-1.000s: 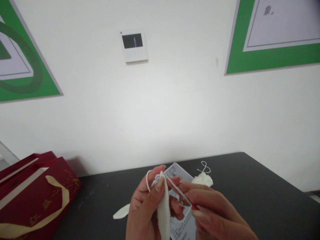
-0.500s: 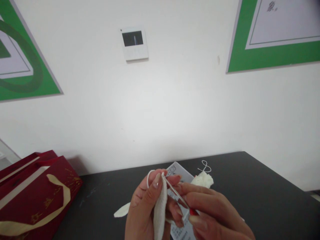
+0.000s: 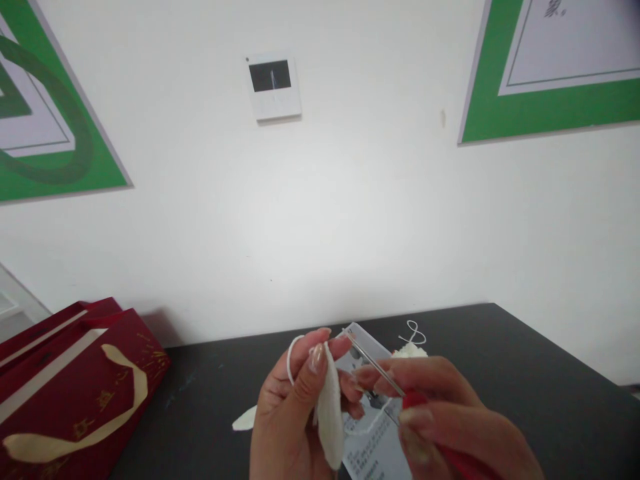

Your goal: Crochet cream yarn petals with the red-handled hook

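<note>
My left hand [image 3: 290,407] pinches a white crocheted piece [image 3: 330,417] between thumb and fingers; the piece hangs down along the palm. A strand of white yarn [image 3: 290,363] loops over the left fingers. In my right hand [image 3: 450,407] is a crochet hook [image 3: 377,367] with a metal shaft and red handle, its tip pointing up and left near the left fingertips. Whether yarn sits on the hook's tip is too small to make out. Behind the right hand lies a bundle of white yarn [image 3: 411,351], partly covered, with a loose curled end.
A printed sheet [image 3: 370,440] lies under the hands on the black table [image 3: 530,373]. Another white piece [image 3: 245,419] pokes out left of my left hand. Red gift bags [image 3: 90,393] with cream ribbon stand at the left. A white wall rises behind the table.
The right hand and hook have moved right, and the hook's tip has drawn away from the top of the crocheted piece. The view has shifted slightly.
</note>
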The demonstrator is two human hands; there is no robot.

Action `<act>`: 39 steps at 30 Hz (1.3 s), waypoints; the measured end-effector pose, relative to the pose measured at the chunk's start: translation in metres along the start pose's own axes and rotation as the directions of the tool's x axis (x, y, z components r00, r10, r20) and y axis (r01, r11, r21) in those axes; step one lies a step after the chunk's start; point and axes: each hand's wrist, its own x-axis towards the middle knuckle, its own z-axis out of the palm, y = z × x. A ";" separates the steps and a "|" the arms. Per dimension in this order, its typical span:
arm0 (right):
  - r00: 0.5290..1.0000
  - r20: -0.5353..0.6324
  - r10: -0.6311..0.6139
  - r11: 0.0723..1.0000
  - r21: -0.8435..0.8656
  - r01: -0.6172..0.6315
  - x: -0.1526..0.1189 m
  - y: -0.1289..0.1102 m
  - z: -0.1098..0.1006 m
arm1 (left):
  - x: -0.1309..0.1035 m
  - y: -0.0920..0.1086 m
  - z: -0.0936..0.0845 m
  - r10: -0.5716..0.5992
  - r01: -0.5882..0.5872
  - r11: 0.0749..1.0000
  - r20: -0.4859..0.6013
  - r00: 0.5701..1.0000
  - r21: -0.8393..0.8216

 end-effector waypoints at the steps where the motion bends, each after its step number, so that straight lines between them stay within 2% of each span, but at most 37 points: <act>1: 0.999 -0.011 0.038 0.998 0.041 -0.037 0.000 0.002 0.001 | 0.000 0.000 0.001 0.033 -0.033 0.999 -0.005 0.999 0.002; 5: 0.976 0.026 0.218 0.941 0.260 -0.217 0.005 0.006 0.002 | 0.002 -0.001 0.000 0.131 -0.131 0.991 0.011 0.991 0.021; 7: 0.965 0.030 0.262 0.921 0.292 -0.259 0.007 0.004 0.002 | 0.002 -0.004 -0.001 0.193 -0.193 0.981 0.023 0.981 0.028; 9: 0.979 -0.002 0.205 0.956 0.216 -0.200 0.008 0.001 0.003 | 0.001 -0.008 -0.002 0.300 -0.302 0.952 0.047 0.953 0.050; 12: 0.995 -0.066 0.072 0.995 -0.056 -0.076 0.007 -0.002 0.005 | -0.002 -0.018 -0.002 0.458 -0.466 0.871 0.089 0.885 0.153; 15: 0.997 -0.047 0.057 0.975 -0.213 -0.066 0.008 -0.001 0.005 | -0.006 -0.027 -0.003 0.551 -0.562 0.790 0.119 0.826 0.246; 17: 0.997 -0.024 0.079 0.979 -0.186 -0.083 0.010 0.000 0.004 | -0.007 -0.032 -0.004 0.572 -0.583 0.758 0.132 0.810 0.293; 20: 0.992 0.023 0.124 0.985 -0.125 -0.120 0.014 0.001 0.003 | -0.008 -0.035 -0.003 0.562 -0.575 0.732 0.152 0.813 0.366; 23: 0.971 0.051 0.236 0.962 -0.152 -0.226 0.017 -0.001 0.002 | -0.009 -0.034 -0.003 0.576 -0.590 0.699 0.172 0.799 0.403; 25: 0.943 0.041 0.331 0.936 -0.143 -0.323 0.018 -0.003 0.003 | -0.009 -0.032 -0.004 0.597 -0.602 0.638 0.186 0.780 0.480; 28: 0.901 0.026 0.432 0.901 -0.040 -0.431 0.019 -0.005 0.003 | -0.009 -0.030 -0.006 0.602 -0.619 0.525 0.260 0.755 0.584; 30: 0.889 0.009 0.458 0.889 -0.003 -0.458 0.020 -0.005 0.003 | -0.009 -0.029 -0.006 0.567 -0.617 0.562 0.286 0.772 0.551; 33: 0.887 -0.023 0.461 0.887 -0.008 -0.461 0.021 -0.006 0.004 | -0.009 -0.027 -0.003 0.429 -0.495 0.782 0.249 0.868 0.378; 35: 0.880 -0.026 0.474 0.880 0.014 -0.474 0.021 -0.007 0.005 | -0.009 -0.024 0.000 0.326 -0.377 0.881 0.210 0.922 0.288; 39: 0.850 -0.007 0.527 0.849 0.061 -0.525 0.019 -0.008 0.008 | -0.008 -0.017 0.000 0.262 -0.294 0.906 0.141 0.955 0.305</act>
